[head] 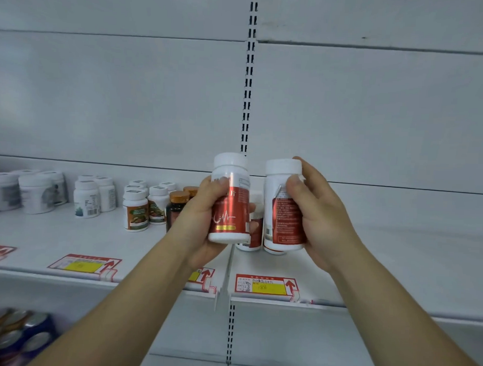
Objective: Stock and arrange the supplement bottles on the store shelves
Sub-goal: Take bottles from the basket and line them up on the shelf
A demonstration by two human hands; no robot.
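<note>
My left hand [199, 217] grips a white bottle with a red label and white cap [230, 207], held upright above the shelf's front. My right hand [316, 212] grips a second red-labelled white bottle [282, 209] just to the right, its back text facing me. Between and behind them another red-labelled bottle [253, 235] stands on the white shelf [396, 265], mostly hidden. Both held bottles hover near the shelf divider.
On the left part of the shelf stand white jars [36, 193], white bottles [86, 199], orange-labelled bottles [135, 210] and a dark bottle with a copper cap [176, 208]. Red and yellow price tags [265, 285] line the shelf edge. Blue cans [13, 336] sit on the lower shelf.
</note>
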